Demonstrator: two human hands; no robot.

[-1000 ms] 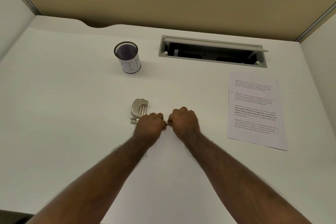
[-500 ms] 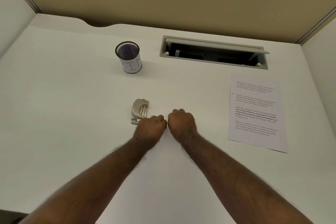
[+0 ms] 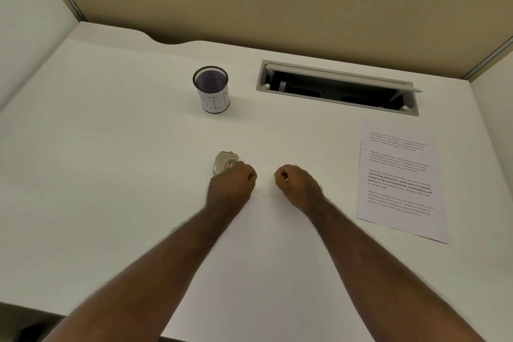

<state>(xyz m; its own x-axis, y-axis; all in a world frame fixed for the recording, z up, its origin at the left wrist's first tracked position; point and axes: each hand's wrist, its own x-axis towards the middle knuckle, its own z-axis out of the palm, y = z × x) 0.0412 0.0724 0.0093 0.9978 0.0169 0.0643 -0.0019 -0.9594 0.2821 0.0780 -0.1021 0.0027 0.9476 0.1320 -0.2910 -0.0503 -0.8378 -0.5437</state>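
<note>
My left hand [image 3: 231, 184] and my right hand [image 3: 298, 184] rest as fists on the white desk [image 3: 111, 175], a small gap between them. Each seems to pinch the far edge of a blank white sheet [image 3: 266, 244] that lies between my forearms and hardly stands out from the desk. A white speck shows at my right fingertips. A small silver metal desk tool [image 3: 223, 161] lies just beyond my left knuckles, partly hidden by them.
A black mesh cup [image 3: 212, 90] with a white hand-lettered label stands at the back centre. An open cable hatch [image 3: 337, 87] is sunk into the desk at the back right. A printed sheet [image 3: 399, 178] lies on the right. Beige partitions enclose the desk.
My two hands, knuckles touching before, have moved apart sideways. My left hand now covers more of the silver tool. The view has shifted slightly.
</note>
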